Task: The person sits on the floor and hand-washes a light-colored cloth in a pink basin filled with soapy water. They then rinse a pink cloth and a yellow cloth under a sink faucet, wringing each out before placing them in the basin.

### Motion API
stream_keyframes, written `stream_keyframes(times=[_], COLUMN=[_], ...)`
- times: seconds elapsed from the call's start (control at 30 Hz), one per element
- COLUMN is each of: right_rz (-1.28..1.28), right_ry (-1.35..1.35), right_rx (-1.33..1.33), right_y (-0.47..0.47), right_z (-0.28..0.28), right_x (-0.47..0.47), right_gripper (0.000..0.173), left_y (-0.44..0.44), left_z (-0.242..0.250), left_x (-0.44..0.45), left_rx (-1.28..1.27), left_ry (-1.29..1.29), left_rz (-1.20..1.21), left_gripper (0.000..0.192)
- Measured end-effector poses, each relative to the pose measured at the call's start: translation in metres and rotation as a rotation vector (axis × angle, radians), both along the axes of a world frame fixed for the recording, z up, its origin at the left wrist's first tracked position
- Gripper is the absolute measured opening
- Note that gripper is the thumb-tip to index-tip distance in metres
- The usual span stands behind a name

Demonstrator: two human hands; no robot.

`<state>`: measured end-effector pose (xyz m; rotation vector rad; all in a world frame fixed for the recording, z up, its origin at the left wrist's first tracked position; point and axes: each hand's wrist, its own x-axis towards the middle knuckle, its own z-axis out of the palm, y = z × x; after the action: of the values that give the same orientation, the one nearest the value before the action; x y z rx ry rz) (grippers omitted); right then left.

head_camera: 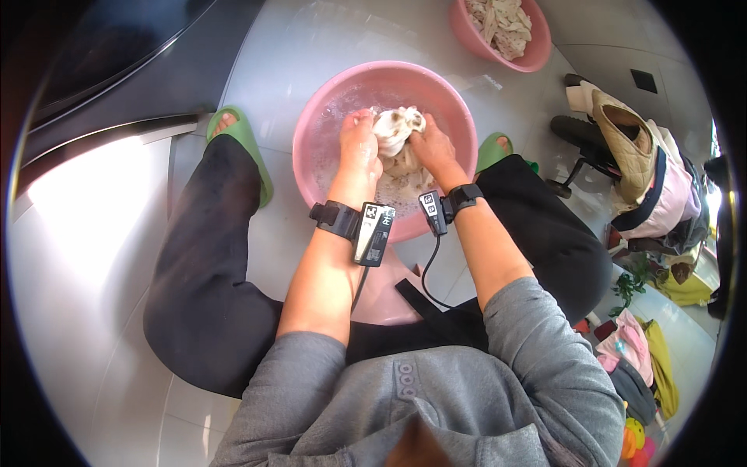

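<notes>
A pink plastic basin (306,137) of sudsy water stands on the floor between my feet. Over the water I hold a wet, bunched white cloth (394,131) with dark printed spots. My left hand (358,146) grips its left side, fingers curled in and facing up. On the other side my right hand (433,145) pinches a fold of the same cloth. The lower part of the cloth hangs down into the suds. Each wrist wears a black strap with a small cabled device.
A second pink basin (540,49) with pale patterned cloth stands at the far right. Clothes, among them a quilted beige jacket (627,152), are heaped over a wheeled frame on the right. More garments (633,350) lie lower down. A dark glossy cabinet (146,76) is at upper left.
</notes>
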<state>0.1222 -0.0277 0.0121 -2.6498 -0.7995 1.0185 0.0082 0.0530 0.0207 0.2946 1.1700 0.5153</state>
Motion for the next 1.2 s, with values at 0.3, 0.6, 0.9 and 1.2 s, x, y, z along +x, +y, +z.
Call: stream_keyframes(times=[0.3, 0.6, 0.9, 1.2], right_rz=[0.647, 0.010, 0.170, -0.186], right_ry=[-0.245, 0.492, 0.099, -0.143], right_rx=[-0.113, 0.488, 0.624, 0.091], right_y=[-0.017, -0.012, -0.003, -0.008], right_z=[-0.057, 0.046, 0.057, -0.030], right_x=[-0.023, -0.041, -0.042, 0.009], right_gripper=[0.030, 0.025, 0.031, 0.035], left_y=[-0.010, -0.028, -0.015, 0.000], left_z=[-0.036, -0.046, 0.002, -0.001], left_x=[-0.013, -0.016, 0.003, 0.000], left_rx=[-0.114, -0.215, -0.207, 0.127], left_ry=[-0.057, -0.399, -0.358, -0.092], left_rz=[0.006, 0.056, 0.129, -0.153], left_gripper=[0.072, 0.034, 0.029, 0.050])
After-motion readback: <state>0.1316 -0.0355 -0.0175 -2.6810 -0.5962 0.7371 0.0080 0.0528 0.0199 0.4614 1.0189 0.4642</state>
